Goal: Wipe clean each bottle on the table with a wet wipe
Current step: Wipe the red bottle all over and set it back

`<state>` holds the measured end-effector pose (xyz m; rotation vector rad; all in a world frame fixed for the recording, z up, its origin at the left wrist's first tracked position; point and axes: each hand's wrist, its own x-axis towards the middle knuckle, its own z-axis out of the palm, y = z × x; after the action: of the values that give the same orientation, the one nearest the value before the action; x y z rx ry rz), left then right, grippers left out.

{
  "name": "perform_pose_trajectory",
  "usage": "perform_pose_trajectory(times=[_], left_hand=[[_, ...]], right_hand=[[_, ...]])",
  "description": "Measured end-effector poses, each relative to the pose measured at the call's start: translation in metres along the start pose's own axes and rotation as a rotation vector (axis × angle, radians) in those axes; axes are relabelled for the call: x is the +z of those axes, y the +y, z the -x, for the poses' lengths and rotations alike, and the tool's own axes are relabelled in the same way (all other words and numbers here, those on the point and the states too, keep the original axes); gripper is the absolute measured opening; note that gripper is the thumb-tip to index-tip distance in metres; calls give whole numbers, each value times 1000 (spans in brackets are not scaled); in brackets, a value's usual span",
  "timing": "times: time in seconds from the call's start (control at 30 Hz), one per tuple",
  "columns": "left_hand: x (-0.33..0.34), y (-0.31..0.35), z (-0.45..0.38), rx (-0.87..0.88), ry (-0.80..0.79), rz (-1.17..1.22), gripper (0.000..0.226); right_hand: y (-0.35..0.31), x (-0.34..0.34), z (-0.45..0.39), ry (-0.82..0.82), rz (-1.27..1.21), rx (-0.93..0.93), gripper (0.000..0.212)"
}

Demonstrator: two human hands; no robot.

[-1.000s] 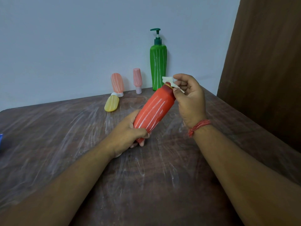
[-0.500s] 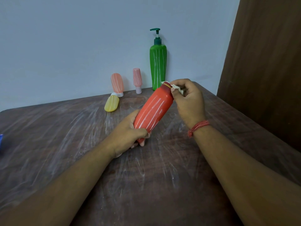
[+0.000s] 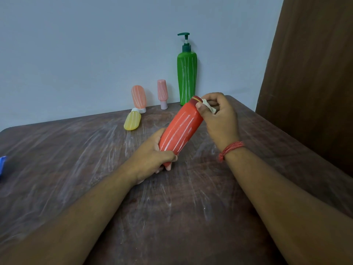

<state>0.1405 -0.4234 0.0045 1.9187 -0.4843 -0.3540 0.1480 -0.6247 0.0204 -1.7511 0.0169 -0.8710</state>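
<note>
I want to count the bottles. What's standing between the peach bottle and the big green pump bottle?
In the head view, one small pink bottle stands upside down on its cap between the peach bottle and the green pump bottle.

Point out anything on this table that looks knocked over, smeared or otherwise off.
The yellow bottle lies on its side by the wall, while the green pump bottle and two pink bottles stand upright. White streaks smear the table and mark the red bottle.
</note>
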Motion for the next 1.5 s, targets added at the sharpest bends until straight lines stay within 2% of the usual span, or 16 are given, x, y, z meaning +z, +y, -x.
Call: perform_pose_trajectory(times=[0.13, 0.3, 0.53, 0.67, 0.8, 1.13, 1.4, 1.5], left_hand=[[0, 1, 0, -9, -12, -7, 75], [-2, 0, -2, -15, -10, 13, 83], [-2, -1, -2, -18, -18, 17, 78], [-2, 0, -2, -22, -10, 3, 78], [-1, 3, -1, -12, -27, -26, 76], [0, 3, 1, 5, -20, -28, 75], [-1, 0, 0, -2, 12, 82, 75], [0, 2, -1, -1, 33, 120, 72]], right_hand=[[3, -1, 0, 46, 47, 22, 16], [4, 2, 2, -129, -93, 105, 28], [-2, 0, 1, 51, 102, 50, 15], [-1, 1, 1, 16, 106, 3, 13], [-2, 4, 7, -41, 53, 8, 30], [-10, 5, 10, -8, 436, -296, 34], [-13, 7, 16, -158, 509, -406, 35], [-16, 11, 22, -288, 546, -575, 31]])
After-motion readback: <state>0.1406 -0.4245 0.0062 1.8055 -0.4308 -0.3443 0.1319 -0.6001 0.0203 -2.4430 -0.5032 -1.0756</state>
